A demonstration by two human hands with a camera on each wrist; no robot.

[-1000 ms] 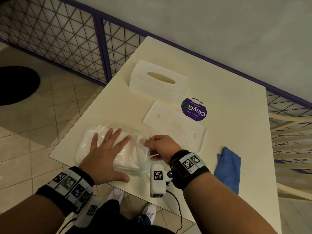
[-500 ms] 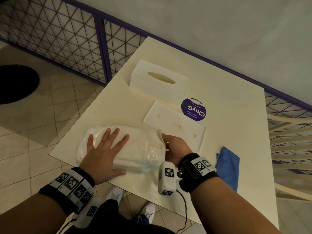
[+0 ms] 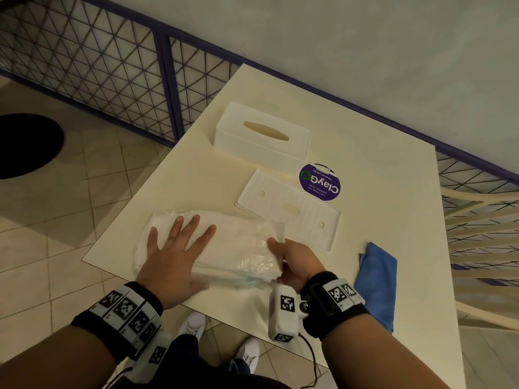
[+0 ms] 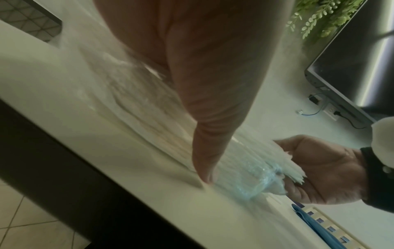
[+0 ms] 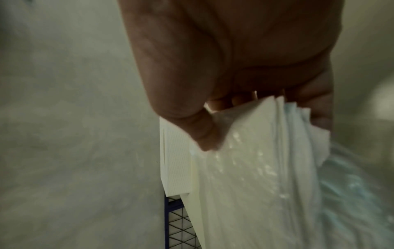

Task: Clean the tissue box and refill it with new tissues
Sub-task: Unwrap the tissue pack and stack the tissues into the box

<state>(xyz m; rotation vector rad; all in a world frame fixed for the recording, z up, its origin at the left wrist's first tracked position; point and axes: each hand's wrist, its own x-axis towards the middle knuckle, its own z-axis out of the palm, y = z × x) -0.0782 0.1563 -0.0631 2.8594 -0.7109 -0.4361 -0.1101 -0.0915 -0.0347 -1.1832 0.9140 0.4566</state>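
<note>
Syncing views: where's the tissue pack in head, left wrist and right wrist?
Head: tissue pack lies at the table's near-left edge, left hand flat on it.
Left wrist: tissue pack runs diagonally under the palm, from upper left to lower right.
Right wrist: tissue pack fills lower right, below the thumb.
Shared landmark: right hand gripping the pack's open end.

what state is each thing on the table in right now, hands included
tissue box: upright on the table, slot showing no tissue
base panel: off the box, lying flat
tissue pack: in clear wrap, open at its right end
left hand: flat, pressing on the pack
right hand: gripping the tissue stack at the open end
blue cloth: lying crumpled, untouched
</note>
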